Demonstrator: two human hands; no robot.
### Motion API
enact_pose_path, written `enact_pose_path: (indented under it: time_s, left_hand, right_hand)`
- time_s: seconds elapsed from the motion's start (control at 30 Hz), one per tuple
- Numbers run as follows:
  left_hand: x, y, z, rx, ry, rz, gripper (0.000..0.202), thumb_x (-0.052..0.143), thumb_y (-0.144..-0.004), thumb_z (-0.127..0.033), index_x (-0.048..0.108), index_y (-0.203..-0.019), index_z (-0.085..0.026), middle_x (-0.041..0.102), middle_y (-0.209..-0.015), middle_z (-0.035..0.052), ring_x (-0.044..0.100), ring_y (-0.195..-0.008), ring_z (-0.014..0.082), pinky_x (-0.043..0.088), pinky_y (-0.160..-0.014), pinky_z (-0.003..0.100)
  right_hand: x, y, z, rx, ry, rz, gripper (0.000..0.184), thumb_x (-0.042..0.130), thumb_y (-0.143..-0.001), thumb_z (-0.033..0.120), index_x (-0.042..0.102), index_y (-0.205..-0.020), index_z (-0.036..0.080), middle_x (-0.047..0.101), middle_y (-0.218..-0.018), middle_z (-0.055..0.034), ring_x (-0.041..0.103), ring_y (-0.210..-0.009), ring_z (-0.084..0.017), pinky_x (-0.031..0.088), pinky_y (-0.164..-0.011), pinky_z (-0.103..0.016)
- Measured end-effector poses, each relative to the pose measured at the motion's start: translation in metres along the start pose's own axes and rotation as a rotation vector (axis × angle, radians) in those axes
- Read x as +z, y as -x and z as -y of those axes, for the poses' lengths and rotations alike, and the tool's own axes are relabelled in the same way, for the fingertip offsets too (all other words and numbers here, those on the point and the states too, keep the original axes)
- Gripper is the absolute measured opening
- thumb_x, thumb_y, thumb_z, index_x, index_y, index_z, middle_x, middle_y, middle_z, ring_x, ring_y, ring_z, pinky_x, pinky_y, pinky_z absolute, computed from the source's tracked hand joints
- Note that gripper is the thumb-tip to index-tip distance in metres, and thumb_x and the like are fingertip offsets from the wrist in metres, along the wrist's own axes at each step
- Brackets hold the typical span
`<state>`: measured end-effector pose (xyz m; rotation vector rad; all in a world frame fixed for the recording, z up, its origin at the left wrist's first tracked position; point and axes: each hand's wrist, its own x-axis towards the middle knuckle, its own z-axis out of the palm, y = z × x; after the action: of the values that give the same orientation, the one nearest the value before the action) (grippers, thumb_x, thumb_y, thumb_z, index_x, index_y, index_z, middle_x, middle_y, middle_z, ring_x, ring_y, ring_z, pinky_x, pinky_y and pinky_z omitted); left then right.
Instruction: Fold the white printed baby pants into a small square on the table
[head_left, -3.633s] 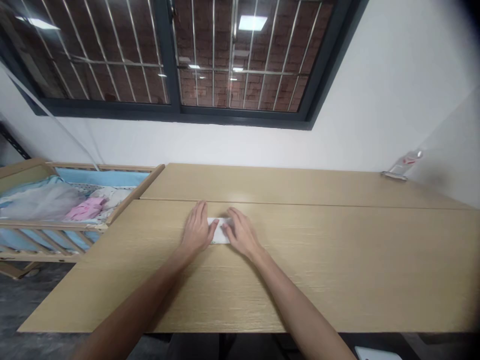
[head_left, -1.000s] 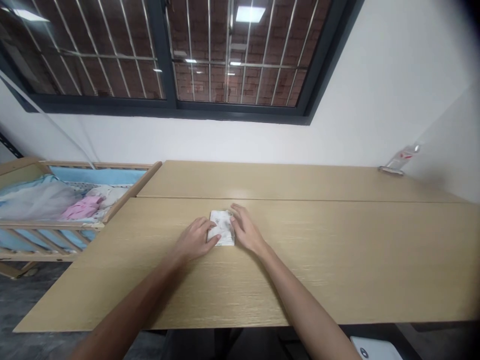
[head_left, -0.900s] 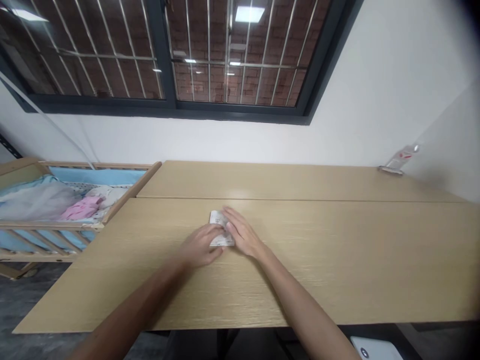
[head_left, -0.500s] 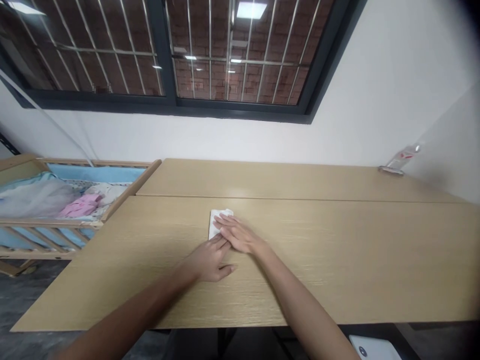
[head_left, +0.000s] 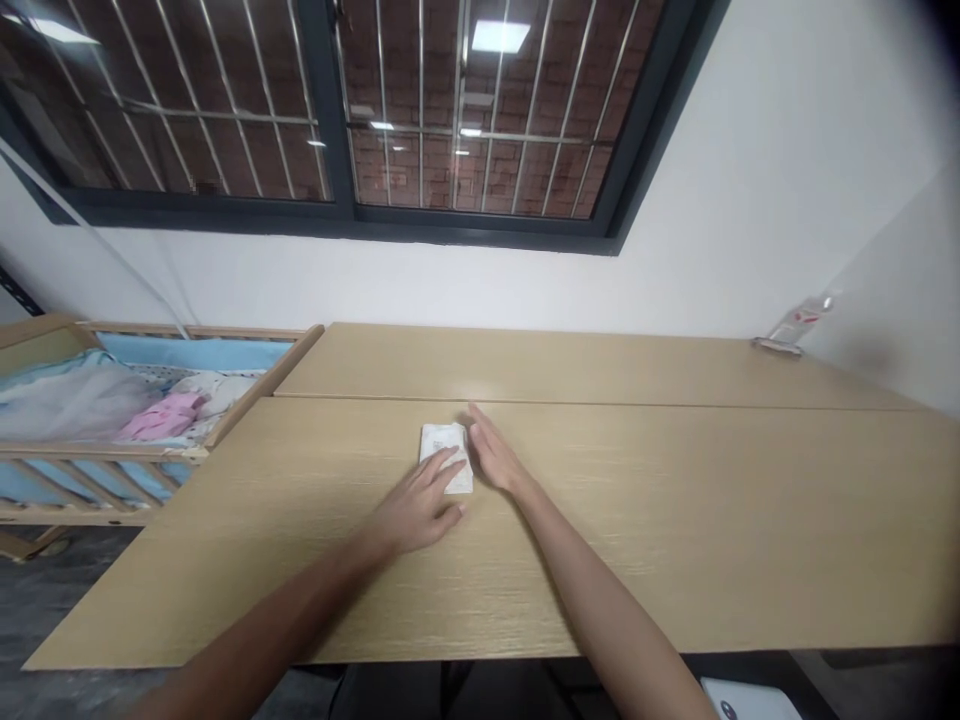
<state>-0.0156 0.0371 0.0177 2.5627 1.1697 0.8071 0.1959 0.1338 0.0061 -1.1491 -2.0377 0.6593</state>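
Note:
A small folded white cloth with a faint print (head_left: 444, 446) lies flat on the light wooden table (head_left: 675, 520), near the middle. My left hand (head_left: 416, 505) rests on the cloth's near edge with its fingers stretched out flat. My right hand (head_left: 493, 458) stands on its edge against the cloth's right side, fingers straight and together. Neither hand grips the cloth.
A second tabletop (head_left: 570, 365) butts against the far side, below a barred window. A wooden baby cot (head_left: 112, 420) with blue, white and pink bedding stands at the left. A clear plastic bottle (head_left: 795, 325) lies at the far right corner. A white object (head_left: 750, 698) shows below the table's front edge.
My right hand has come off the top of the cloth and now stands at its right side. My left hand has moved forward onto the cloth's near edge. More of the folded cloth shows.

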Motion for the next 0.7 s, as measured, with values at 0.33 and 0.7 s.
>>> enact_pose_path:
  time_s: [0.33,0.7]
  left_hand:
    - [-0.004,-0.007,0.032,-0.48,-0.367,-0.291,0.027,0.046,-0.098,-0.046,0.056,-0.095,-0.021,0.062,-0.094,0.0101,0.06,-0.094,0.0283,0.047,-0.084,0.043]
    - [0.007,-0.01,0.037,-0.427,-0.139,-0.09,0.021,0.044,-0.099,-0.037,0.054,-0.091,-0.021,0.067,-0.092,0.0065,0.064,-0.095,0.0248,0.045,-0.087,0.04]
  right_hand:
    - [0.006,-0.005,-0.005,-0.037,-0.012,-0.185,0.05,0.053,-0.096,0.041,0.055,-0.141,0.02,0.056,-0.133,-0.0139,0.056,-0.122,-0.026,0.043,-0.11,-0.045]
    - [0.018,0.005,0.014,-0.109,-0.001,-0.21,0.027,0.069,-0.082,0.031,0.06,-0.105,0.02,0.06,-0.106,-0.0081,0.056,-0.105,-0.025,0.047,-0.097,-0.044]
